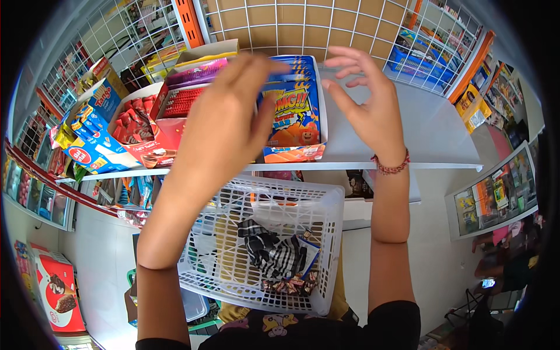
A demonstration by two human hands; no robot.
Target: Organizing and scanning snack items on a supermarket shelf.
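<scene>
My left hand (227, 105), blurred, hovers over the snack boxes, its thumb apart from the fingers and no object visible in it. Just right of it, a display box of blue snack bars (294, 116) stands on the white shelf (420, 127), with upright packs at its back. My right hand (367, 96) is raised to the right of that box, fingers spread, holding nothing. Partly behind my left hand are a red carton of wrapped sweets (183, 104) and a purple-packed carton (197, 73). Below the shelf edge, a white plastic basket (333, 199) contains a black-and-white checked cloth (280, 258) and small wrapped candies (291, 285).
A box of red twist-wrapped sweets (138, 120) and a blue wafer carton (103, 153) stand at the shelf's left. White wire mesh (280, 26) rises behind. An orange upright post (472, 65) borders the right side. People (507, 267) are at the far right.
</scene>
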